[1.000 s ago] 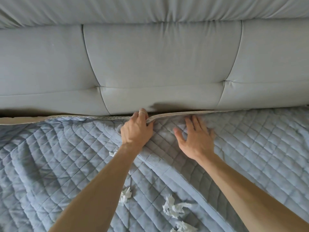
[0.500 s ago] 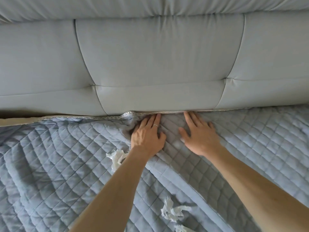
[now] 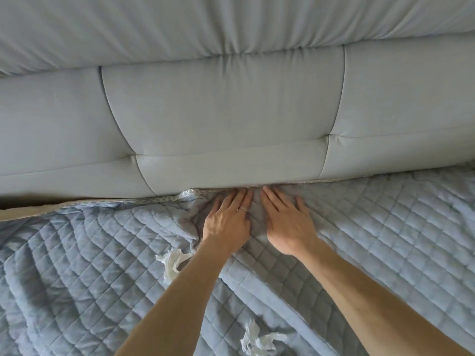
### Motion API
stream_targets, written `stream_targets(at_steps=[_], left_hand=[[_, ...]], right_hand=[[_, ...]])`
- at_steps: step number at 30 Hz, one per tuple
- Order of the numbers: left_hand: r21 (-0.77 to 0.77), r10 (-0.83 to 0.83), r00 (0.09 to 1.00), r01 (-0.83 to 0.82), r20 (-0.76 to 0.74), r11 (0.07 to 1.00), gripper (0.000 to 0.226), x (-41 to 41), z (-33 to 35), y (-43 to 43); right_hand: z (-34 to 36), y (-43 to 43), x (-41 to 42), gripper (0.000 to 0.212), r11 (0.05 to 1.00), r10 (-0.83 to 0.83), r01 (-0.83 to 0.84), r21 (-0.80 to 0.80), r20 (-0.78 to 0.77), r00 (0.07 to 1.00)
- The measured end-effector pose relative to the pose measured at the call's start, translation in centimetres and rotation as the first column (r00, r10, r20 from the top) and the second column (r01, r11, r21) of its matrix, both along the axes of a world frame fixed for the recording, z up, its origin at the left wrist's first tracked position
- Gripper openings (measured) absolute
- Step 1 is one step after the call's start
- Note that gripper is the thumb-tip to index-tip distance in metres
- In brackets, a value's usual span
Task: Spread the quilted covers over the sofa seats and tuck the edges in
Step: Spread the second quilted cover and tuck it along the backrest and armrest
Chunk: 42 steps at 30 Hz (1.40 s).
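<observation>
Head: crumpled tissues (image 3: 172, 260) litter quilted cover (image 3: 385, 227).

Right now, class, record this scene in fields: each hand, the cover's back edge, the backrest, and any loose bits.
left hand: flat, fingers straight, pressing the quilted cover at the backrest crease
right hand: flat beside it, pressing likewise
cover edge: pale trim showing left of the hands, bunched, not tucked
backrest: grey, padded, above the crease
loose bits: two crumpled white tissues on the cover
</observation>
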<state>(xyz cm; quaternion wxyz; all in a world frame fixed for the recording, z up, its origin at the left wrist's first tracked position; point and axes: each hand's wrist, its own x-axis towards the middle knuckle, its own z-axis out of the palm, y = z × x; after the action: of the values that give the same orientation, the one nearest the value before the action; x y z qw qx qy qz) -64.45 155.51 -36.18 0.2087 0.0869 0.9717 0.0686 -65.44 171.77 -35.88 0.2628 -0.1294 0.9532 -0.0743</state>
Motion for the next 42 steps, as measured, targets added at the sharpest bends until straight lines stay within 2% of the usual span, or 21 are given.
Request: stream_targets(at_steps=[4, 7, 10, 13, 16, 18, 20, 25, 28, 32, 37, 42], left_hand=[[0.06, 0.076, 0.995, -0.08, 0.066, 0.995, 0.073, -1.5, -1.4, 0.3], [0.002, 0.043, 0.997, -0.043, 0.059, 0.999, 0.071, -2.2, -1.5, 0.2], [-0.066, 0.005, 0.995, 0.002, 0.096, 0.998, 0.071, -2.3, -0.2, 0.9], [-0.064, -0.018, 0.999, 0.021, 0.041, 0.998, 0.069, -2.0, 1.2, 2.7], [0.053, -0.023, 0.993, 0.017, 0.113, 0.998, 0.066, -1.2, 1.1, 5.4], [0.073, 0.05, 0.982, -0.064, 0.183, 0.995, 0.069, -0.9, 0.5, 7.1], [0.059, 0.12, 0.974, -0.134, 0.192, 0.989, 0.071, -0.9, -0.3, 8.0], [0.032, 0.134, 0.977, -0.141, 0.168, 0.989, 0.071, -0.5, -0.3, 8.3], [-0.022, 0.175, 0.972, -0.174, 0.155, 0.985, 0.073, -0.4, -0.1, 9.0], [0.006, -0.04, 0.998, 0.04, 0.048, 0.999, 0.072, -1.1, -0.6, 12.9], [0.038, 0.038, 0.988, -0.044, 0.147, 0.998, 0.079, -2.8, -0.7, 15.2], [0.002, 0.065, 0.97, -0.068, 0.236, 0.998, 0.078, -4.4, 0.1, 15.3]], right_hand=[[-1.4, -0.8, -1.6, 0.073, 1.0, -0.02, 0.019, -0.019, -0.063, 0.998], [-1.6, -0.7, -2.5, 0.062, 1.0, 0.0, 0.0, -0.004, -0.061, 0.998], [-0.2, 0.1, -2.4, 0.061, 0.999, 0.014, -0.014, -0.037, -0.004, 1.0], [0.0, 4.0, -1.2, 0.065, 0.994, -0.107, 0.106, 0.04, 0.004, 0.994], [0.1, 8.0, -1.0, 0.07, 0.967, -0.228, 0.225, 0.121, 0.014, 0.974], [-0.2, 8.4, -1.3, 0.071, 0.967, -0.236, 0.233, 0.102, 0.027, 0.971], [-0.9, 8.0, -1.7, 0.071, 0.964, -0.251, 0.249, 0.093, 0.011, 0.968], [-0.3, 11.2, -2.0, 0.072, 0.983, -0.166, 0.169, 0.068, -0.054, 0.985], [-0.5, 13.1, -1.2, 0.079, 0.971, -0.217, 0.222, 0.093, -0.064, 0.974], [-1.6, 13.2, -2.3, 0.081, 0.968, -0.228, 0.229, 0.099, -0.024, 0.973], [-0.9, 16.7, -2.7, 0.074, 0.987, -0.149, 0.152, 0.054, -0.05, 0.988], [-1.4, 16.5, -3.7, 0.074, 0.979, -0.199, 0.198, 0.037, 0.01, 0.98]])
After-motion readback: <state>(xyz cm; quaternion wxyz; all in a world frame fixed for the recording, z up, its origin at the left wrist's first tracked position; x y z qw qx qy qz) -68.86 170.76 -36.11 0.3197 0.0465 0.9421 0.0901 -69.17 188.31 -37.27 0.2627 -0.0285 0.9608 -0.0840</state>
